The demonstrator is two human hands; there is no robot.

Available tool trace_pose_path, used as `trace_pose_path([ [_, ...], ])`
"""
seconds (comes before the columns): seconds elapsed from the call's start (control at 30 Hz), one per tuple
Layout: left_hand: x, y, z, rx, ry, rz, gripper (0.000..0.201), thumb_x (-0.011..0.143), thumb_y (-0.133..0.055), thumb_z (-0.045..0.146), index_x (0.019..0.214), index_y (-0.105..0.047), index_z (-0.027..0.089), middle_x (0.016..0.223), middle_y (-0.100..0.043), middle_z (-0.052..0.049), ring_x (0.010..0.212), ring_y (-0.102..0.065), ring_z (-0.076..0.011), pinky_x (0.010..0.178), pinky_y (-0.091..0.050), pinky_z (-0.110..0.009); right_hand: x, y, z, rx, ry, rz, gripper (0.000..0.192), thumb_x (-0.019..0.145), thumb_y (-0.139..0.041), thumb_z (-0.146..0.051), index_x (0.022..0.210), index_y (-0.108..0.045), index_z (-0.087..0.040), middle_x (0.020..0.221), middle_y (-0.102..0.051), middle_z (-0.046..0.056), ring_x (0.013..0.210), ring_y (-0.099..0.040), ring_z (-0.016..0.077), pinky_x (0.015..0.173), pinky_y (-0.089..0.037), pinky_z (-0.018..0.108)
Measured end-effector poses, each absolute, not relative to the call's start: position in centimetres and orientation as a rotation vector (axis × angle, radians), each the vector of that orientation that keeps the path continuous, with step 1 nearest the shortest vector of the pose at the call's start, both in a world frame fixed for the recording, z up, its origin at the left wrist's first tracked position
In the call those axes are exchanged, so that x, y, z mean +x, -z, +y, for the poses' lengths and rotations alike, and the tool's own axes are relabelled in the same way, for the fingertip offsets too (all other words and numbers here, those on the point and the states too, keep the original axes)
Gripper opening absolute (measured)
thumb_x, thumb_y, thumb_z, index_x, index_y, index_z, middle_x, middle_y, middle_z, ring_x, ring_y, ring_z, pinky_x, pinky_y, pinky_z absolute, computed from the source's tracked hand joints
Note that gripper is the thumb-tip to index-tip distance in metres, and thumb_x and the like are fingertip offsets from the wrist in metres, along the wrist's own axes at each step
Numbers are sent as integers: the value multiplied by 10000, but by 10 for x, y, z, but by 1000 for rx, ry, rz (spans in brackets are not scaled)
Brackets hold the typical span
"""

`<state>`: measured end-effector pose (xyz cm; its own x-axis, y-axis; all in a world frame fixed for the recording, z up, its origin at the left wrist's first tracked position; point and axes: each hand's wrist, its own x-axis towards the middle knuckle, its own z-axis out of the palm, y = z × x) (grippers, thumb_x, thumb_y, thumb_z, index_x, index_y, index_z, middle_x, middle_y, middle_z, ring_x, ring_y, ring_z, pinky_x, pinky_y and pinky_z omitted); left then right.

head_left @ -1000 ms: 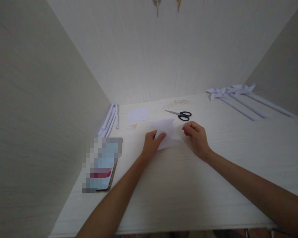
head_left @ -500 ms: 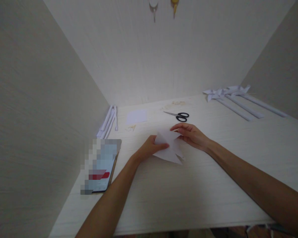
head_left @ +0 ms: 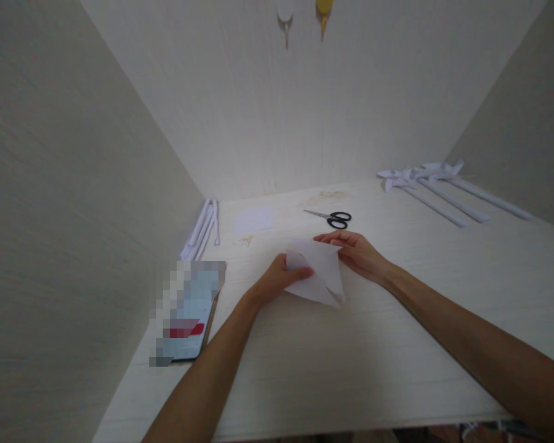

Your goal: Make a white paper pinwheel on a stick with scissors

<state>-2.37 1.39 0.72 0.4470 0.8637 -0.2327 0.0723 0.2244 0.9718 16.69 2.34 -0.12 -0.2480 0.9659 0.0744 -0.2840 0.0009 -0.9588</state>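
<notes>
Left hand pinching a folded white paper sheet at its near-left edge, right hand — fingers flat, extended — pressing its far corner, black-handled scissors just beyond, on the pale table

A pale wooden counter sits inside a nook. A plain cream wall stands behind the counter, and darker side walls close it in left and right. Two small things, maybe hooks, hang high above the counter. The light is dim.
</notes>
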Motion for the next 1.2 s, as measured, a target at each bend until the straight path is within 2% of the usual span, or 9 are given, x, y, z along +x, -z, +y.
trace_pose_path([
  [0.13, -22, -7, 13, 1244, -672, 982, 313, 543, -714, 278, 789, -627, 105, 754, -657, -66, 606, -577, -127, 589, -452, -247, 167, 2, 22, -842, -1698, -1126, 280, 533, -720, -367, 718, -634, -175, 681, -623, -3, 575, -548, 91, 564, -417, 235],
  [0.2, -21, -8, 13, 1259, -664, 1011, 293, 553, -707, 269, 782, -628, 106, 744, -656, -61, 607, -577, -128, 592, -451, -249, 166, 2, 21, -837, -1739, -1112, 323, 493, -739, -380, 706, -627, -165, 644, -604, -13, 544, -535, 84, 532, -407, 224],
  [0.4, -20, -11, 12, 1294, -650, 1070, 266, 571, -692, 262, 772, -623, 102, 732, -652, -63, 600, -571, -128, 575, -445, -247, 166, 2, 21, -835, -1726, -1139, 375, 467, -747, -393, 728, -612, -160, 682, -601, -2, 564, -541, 93, 537, -421, 236],
  [0.63, -21, -9, 14, 1250, -689, 1006, 322, 612, -669, 327, 819, -612, 87, 730, -644, -70, 587, -565, -122, 562, -431, -240, 164, 5, 22, -778, -1713, -1100, 421, 506, -707, -471, 775, -596, -168, 672, -610, 4, 590, -556, 106, 568, -439, 241],
  [0.87, -21, -6, 16, 1214, -724, 944, 350, 606, -676, 333, 839, -620, 78, 794, -656, -108, 659, -589, -155, 616, -462, -273, 161, 12, 22, -890, -1542, -1239, 301, 513, -741, -259, 726, -553, -161, 683, -622, -10, 598, -577, 117, 594, -468, 278],
  [1.03, -20, -3, 17, 1191, -748, 941, 349, 613, -673, 333, 846, -615, 79, 803, -656, -108, 660, -590, -150, 623, -467, -269, 160, 13, 20, -972, -1458, -1263, 263, 526, -731, -251, 690, -553, -149, 628, -611, -15, 558, -570, 121, 545, -466, 275],
  [1.2, -21, -5, 19, 1122, -773, 834, 408, 616, -655, 394, 876, -601, 84, 838, -648, -118, 651, -592, -145, 528, -464, -222, 157, 12, 21, -934, -1491, -1060, 277, 511, -741, -207, 739, -595, -144, 667, -646, 0, 600, -594, 133, 603, -475, 293],
])
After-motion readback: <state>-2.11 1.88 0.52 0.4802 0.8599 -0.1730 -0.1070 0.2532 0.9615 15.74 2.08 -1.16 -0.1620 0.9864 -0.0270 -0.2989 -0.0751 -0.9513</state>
